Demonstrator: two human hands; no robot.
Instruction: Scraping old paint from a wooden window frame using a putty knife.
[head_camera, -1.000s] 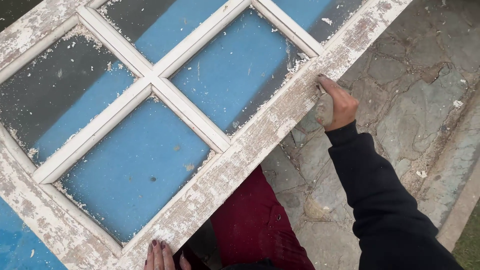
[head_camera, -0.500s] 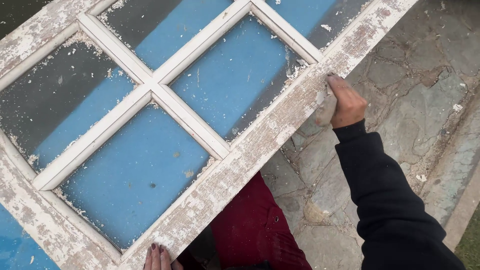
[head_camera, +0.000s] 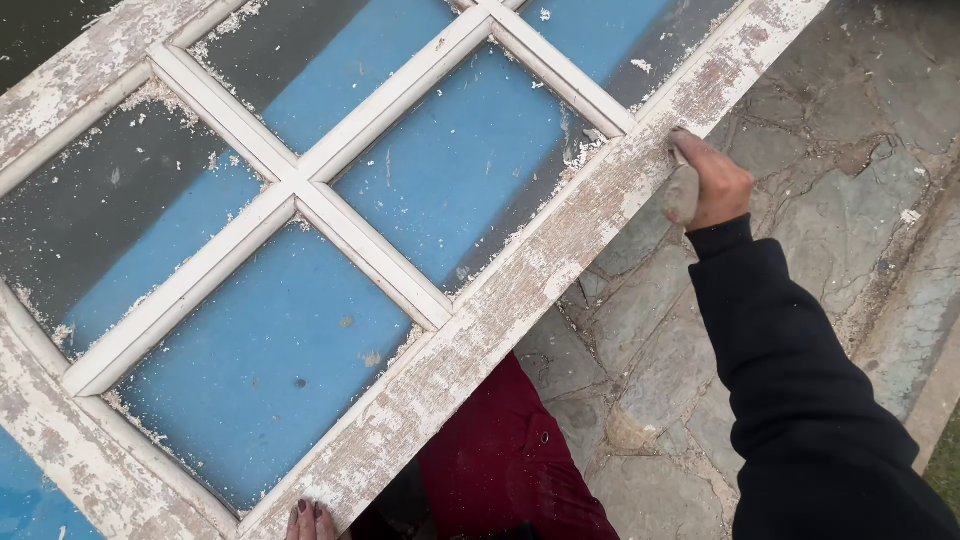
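One window frame (head_camera: 520, 290) of white, flaking wood lay across the view, running from seven o'clock up to one o'clock. Six glass panes (head_camera: 460, 170) showed within it, some cut off by the picture's edge, parted by white glazing bars (head_camera: 300, 185); one full crossing of those bars was in view at ten o'clock. Two hands showed: the right hand (head_camera: 712, 182) at two o'clock, closed round one grey sanding block (head_camera: 682, 192), and the fingertips of the left hand (head_camera: 308, 518) at six o'clock. One dark sleeve (head_camera: 800, 400) and one red trouser leg (head_camera: 505, 460) completed the count.
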